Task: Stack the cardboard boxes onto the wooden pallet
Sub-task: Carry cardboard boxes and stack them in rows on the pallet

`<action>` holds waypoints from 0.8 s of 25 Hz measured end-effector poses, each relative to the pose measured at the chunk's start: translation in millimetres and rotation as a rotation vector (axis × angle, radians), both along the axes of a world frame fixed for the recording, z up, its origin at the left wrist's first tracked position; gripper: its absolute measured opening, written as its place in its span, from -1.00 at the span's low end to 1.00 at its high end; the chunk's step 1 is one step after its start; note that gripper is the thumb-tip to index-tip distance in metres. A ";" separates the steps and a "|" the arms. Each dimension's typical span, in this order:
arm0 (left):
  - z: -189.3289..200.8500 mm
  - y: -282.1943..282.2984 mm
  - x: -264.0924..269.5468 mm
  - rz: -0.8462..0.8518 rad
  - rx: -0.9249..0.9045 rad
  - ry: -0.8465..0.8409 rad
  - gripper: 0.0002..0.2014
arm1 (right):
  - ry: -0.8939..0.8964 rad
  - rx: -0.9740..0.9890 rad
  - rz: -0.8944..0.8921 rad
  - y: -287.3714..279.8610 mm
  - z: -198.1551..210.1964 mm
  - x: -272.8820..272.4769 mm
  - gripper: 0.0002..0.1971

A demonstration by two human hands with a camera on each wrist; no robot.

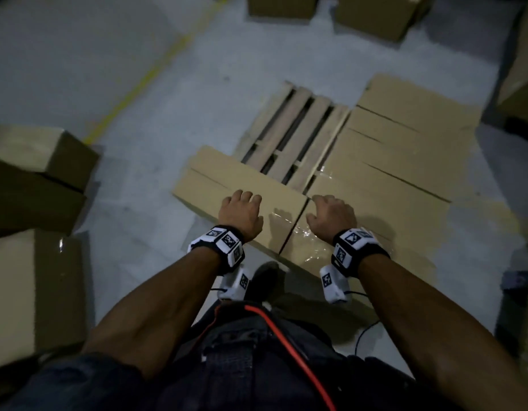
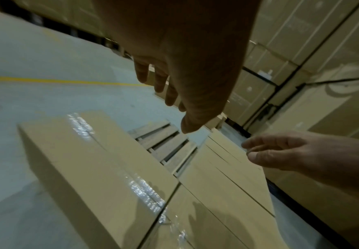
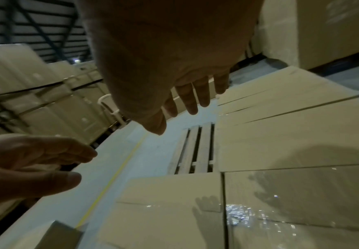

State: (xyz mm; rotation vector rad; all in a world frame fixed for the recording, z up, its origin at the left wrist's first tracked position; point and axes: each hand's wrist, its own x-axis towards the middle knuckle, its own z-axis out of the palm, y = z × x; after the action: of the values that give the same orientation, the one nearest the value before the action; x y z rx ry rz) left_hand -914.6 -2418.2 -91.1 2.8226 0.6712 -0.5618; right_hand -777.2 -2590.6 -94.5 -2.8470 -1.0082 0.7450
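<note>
The wooden pallet (image 1: 295,137) lies on the grey floor, its slats bare at the far left part (image 2: 168,144) (image 3: 195,148). A long cardboard box (image 1: 239,197) (image 2: 89,160) (image 3: 170,202) lies across its near left end. Several flat boxes (image 1: 405,161) cover its right side, the nearest with shiny tape (image 1: 310,241). My left hand (image 1: 242,209) (image 2: 187,107) hovers over the long box, fingers relaxed, holding nothing. My right hand (image 1: 328,212) (image 3: 165,107) hovers over the seam beside it, also empty. Both wrist views show their shadows on the box tops.
Loose boxes stand on the floor at the left (image 1: 34,179) (image 1: 34,292) and at the far side (image 1: 282,5) (image 1: 378,16). A yellow floor line (image 1: 156,69) runs diagonally. Tall strapped stacks of boxes (image 2: 302,67) (image 3: 36,101) stand around. A red cable (image 1: 289,345) hangs at my waist.
</note>
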 end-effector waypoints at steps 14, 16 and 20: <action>25.2 196.4 -213.0 0.554 0.077 -0.191 -0.51 | -0.048 0.047 0.502 278.1 24.7 -150.3 -0.47; 29.4 250.2 -243.4 0.616 0.067 -0.209 -0.51 | -0.048 0.049 0.532 343.3 30.5 -177.3 -0.46; 43.0 334.5 -284.2 0.704 0.087 -0.233 -0.53 | -0.042 0.093 0.581 444.9 48.6 -219.0 -0.45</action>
State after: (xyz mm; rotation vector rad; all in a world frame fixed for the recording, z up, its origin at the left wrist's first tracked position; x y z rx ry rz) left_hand -1198.9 -2083.7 -48.1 2.4106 1.5485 -0.0767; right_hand -996.1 -2145.7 -45.8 -2.5019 -1.8549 0.6346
